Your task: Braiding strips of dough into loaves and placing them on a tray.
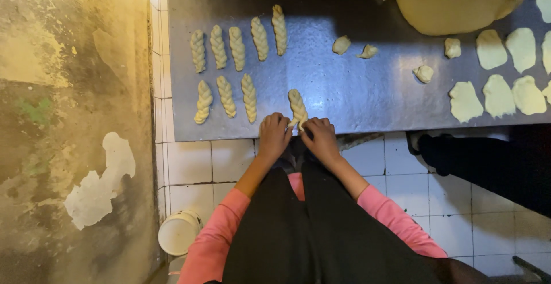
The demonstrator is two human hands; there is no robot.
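Both hands, left (274, 135) and right (320, 136), are pinching a ninth twist (297, 108) at its near end. Eight twists (227, 96) are lying finished beyond the left hand; flat pieces (498, 96) are waiting beyond the right.

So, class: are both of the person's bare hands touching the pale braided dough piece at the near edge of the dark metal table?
Yes: the left hand and right hand pinch the braided dough piece's near end.

At lower centre of the frame I see my left hand (274, 136) and right hand (321, 139) pinching the near end of a braided dough piece (297, 107) on the metal table (356, 89). Finished braids (229, 48) lie upper left; flat dough pieces (498, 95) lie right.
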